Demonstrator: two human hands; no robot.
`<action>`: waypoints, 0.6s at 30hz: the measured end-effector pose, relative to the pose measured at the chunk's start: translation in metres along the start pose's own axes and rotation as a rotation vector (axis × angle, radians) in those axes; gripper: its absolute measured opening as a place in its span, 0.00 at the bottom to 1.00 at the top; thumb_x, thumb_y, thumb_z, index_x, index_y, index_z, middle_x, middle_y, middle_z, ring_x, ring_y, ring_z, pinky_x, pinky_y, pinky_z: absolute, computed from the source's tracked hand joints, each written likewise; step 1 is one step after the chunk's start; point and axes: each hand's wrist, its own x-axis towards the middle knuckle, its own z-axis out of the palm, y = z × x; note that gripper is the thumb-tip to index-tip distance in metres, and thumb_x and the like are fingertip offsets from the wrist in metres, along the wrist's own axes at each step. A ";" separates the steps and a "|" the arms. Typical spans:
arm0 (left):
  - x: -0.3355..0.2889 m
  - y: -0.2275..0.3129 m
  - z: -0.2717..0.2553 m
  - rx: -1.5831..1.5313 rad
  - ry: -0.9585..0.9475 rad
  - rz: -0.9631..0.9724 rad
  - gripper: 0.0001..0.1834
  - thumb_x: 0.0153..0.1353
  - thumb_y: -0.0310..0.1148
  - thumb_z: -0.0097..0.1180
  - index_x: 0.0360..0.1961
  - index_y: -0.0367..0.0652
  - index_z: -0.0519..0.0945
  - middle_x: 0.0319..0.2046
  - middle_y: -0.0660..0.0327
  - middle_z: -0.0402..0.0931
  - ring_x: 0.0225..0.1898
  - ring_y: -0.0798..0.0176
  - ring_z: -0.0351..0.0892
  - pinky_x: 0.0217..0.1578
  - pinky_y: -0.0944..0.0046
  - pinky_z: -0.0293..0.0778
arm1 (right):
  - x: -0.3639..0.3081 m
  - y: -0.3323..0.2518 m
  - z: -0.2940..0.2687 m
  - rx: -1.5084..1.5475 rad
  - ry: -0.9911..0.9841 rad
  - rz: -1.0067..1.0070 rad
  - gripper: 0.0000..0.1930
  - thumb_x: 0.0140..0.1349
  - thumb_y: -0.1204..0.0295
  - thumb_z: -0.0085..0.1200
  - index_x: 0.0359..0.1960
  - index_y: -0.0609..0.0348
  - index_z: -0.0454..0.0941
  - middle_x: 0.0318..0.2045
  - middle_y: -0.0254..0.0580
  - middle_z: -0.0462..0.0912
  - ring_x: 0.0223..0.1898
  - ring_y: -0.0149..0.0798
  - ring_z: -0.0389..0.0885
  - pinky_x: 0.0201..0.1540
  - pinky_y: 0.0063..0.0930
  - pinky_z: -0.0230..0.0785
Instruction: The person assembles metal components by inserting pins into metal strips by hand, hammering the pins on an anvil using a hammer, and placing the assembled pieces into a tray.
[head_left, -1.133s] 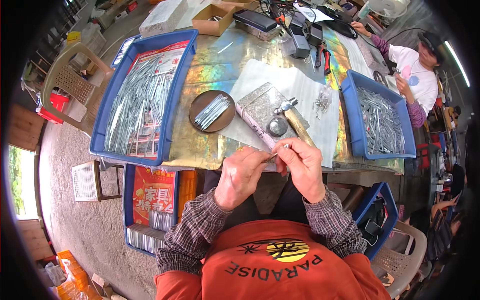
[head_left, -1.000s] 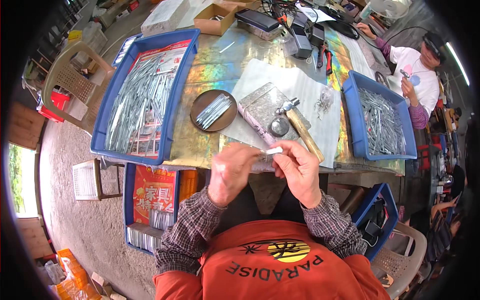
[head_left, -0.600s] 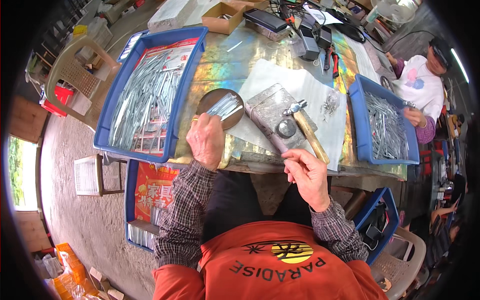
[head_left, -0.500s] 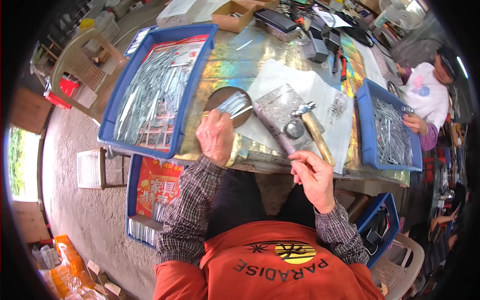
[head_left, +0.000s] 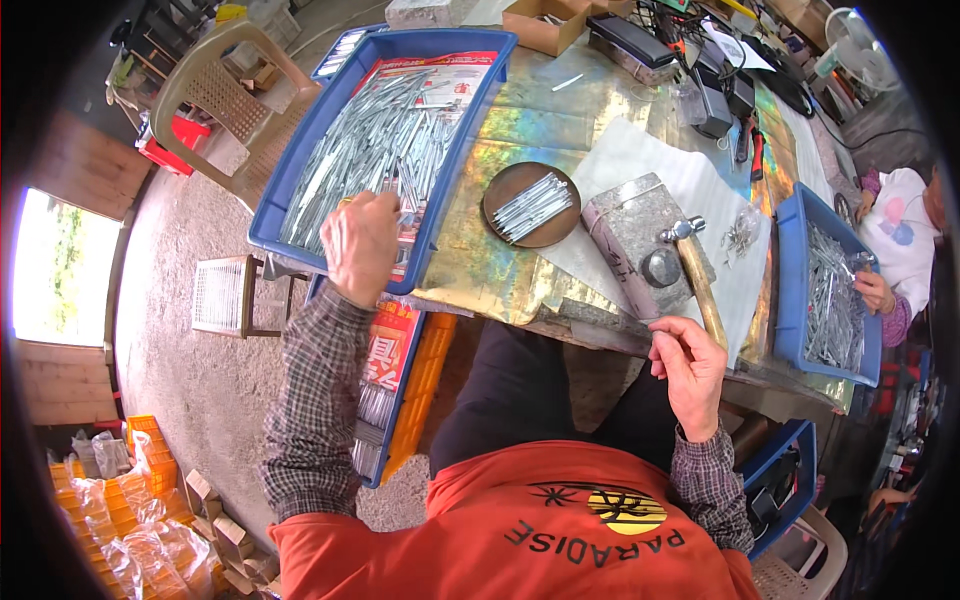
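My left hand (head_left: 360,245) is over the near end of a long blue tray (head_left: 478,110) of thin metal strips (head_left: 375,130). Its fingers are curled down at the strips, and their tips are partly hidden. My right hand (head_left: 690,372) hovers at the table's front edge, thumb and fingers pinched together; anything between them is too small to tell. In front of it a stone block (head_left: 625,215) lies on a white sheet, bearing a dark round metal piece (head_left: 661,268) and a ball-peen hammer (head_left: 695,265). Several strips (head_left: 534,208) lie side by side in a round brown dish (head_left: 557,236).
At right, another person's hand (head_left: 876,292) is at a blue tray (head_left: 793,275) of metal pieces. Small metal bits (head_left: 742,232) lie on the sheet. Pliers (head_left: 757,155), black boxes and cables crowd the far right. A plastic chair (head_left: 225,110) stands beyond the left tray.
My left hand has moved left from the dish to the long tray, leaving the strips in the dish uncovered. My right hand keeps its pinch by the table edge. The whole view has shifted.
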 end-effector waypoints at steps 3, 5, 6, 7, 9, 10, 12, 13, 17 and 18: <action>0.003 -0.031 0.008 0.043 -0.160 -0.023 0.08 0.47 0.33 0.65 0.27 0.42 0.82 0.26 0.53 0.79 0.30 0.50 0.80 0.31 0.54 0.74 | 0.001 -0.002 0.004 -0.025 -0.017 -0.007 0.06 0.62 0.77 0.52 0.39 0.65 0.78 0.22 0.33 0.77 0.20 0.21 0.72 0.22 0.13 0.63; 0.008 -0.038 0.012 0.074 -0.297 -0.063 0.10 0.45 0.35 0.67 0.26 0.41 0.82 0.26 0.51 0.79 0.31 0.49 0.81 0.33 0.53 0.75 | 0.001 -0.003 0.006 -0.041 -0.024 -0.008 0.06 0.62 0.77 0.52 0.39 0.65 0.79 0.21 0.33 0.77 0.20 0.21 0.72 0.22 0.14 0.63; 0.012 -0.038 0.014 0.094 -0.358 -0.081 0.10 0.43 0.35 0.68 0.24 0.41 0.82 0.26 0.51 0.79 0.32 0.49 0.81 0.33 0.53 0.75 | 0.001 -0.003 0.006 -0.047 -0.020 -0.009 0.06 0.62 0.77 0.52 0.39 0.66 0.79 0.21 0.33 0.76 0.20 0.21 0.72 0.22 0.14 0.63; 0.014 -0.039 0.016 0.114 -0.419 -0.100 0.10 0.42 0.35 0.68 0.23 0.41 0.82 0.26 0.51 0.80 0.32 0.49 0.81 0.34 0.53 0.75 | 0.001 -0.004 0.006 -0.053 -0.016 -0.009 0.06 0.62 0.77 0.52 0.39 0.66 0.79 0.21 0.33 0.76 0.20 0.21 0.72 0.22 0.14 0.63; 0.015 -0.039 0.019 0.117 -0.421 -0.093 0.10 0.42 0.35 0.67 0.23 0.41 0.82 0.26 0.50 0.79 0.32 0.48 0.81 0.34 0.52 0.75 | 0.001 -0.002 0.005 -0.056 -0.015 -0.006 0.06 0.62 0.77 0.52 0.39 0.66 0.79 0.21 0.33 0.76 0.20 0.21 0.72 0.23 0.14 0.63; 0.016 -0.038 0.021 0.122 -0.423 -0.084 0.09 0.43 0.35 0.66 0.24 0.42 0.82 0.26 0.50 0.79 0.32 0.47 0.81 0.34 0.52 0.75 | 0.001 -0.001 0.005 -0.056 -0.012 -0.004 0.06 0.62 0.78 0.52 0.39 0.66 0.79 0.21 0.33 0.76 0.20 0.21 0.72 0.23 0.14 0.64; 0.019 -0.037 0.023 0.101 -0.455 -0.065 0.10 0.44 0.35 0.64 0.25 0.40 0.82 0.27 0.47 0.79 0.34 0.45 0.81 0.35 0.51 0.76 | 0.000 0.000 0.004 -0.046 -0.004 0.003 0.06 0.62 0.78 0.51 0.39 0.66 0.79 0.21 0.33 0.76 0.20 0.21 0.72 0.23 0.14 0.64; 0.021 -0.038 0.022 0.089 -0.486 -0.055 0.11 0.45 0.35 0.61 0.26 0.38 0.81 0.28 0.44 0.79 0.35 0.42 0.81 0.35 0.49 0.76 | 0.000 -0.001 0.004 -0.028 -0.004 0.005 0.06 0.62 0.78 0.51 0.39 0.66 0.79 0.21 0.33 0.77 0.20 0.21 0.72 0.23 0.14 0.64; 0.016 -0.043 0.025 0.056 -0.386 -0.008 0.16 0.49 0.43 0.57 0.22 0.40 0.80 0.26 0.46 0.78 0.30 0.43 0.79 0.31 0.48 0.73 | 0.001 -0.009 -0.002 -0.061 -0.005 -0.061 0.06 0.61 0.79 0.51 0.37 0.65 0.79 0.23 0.33 0.78 0.22 0.21 0.74 0.24 0.14 0.66; 0.014 -0.043 0.022 0.030 -0.343 0.012 0.14 0.47 0.42 0.58 0.23 0.39 0.80 0.24 0.47 0.77 0.29 0.44 0.78 0.30 0.48 0.71 | 0.001 -0.015 -0.006 -0.091 -0.005 -0.079 0.05 0.60 0.79 0.52 0.36 0.65 0.78 0.24 0.35 0.78 0.23 0.23 0.75 0.25 0.16 0.66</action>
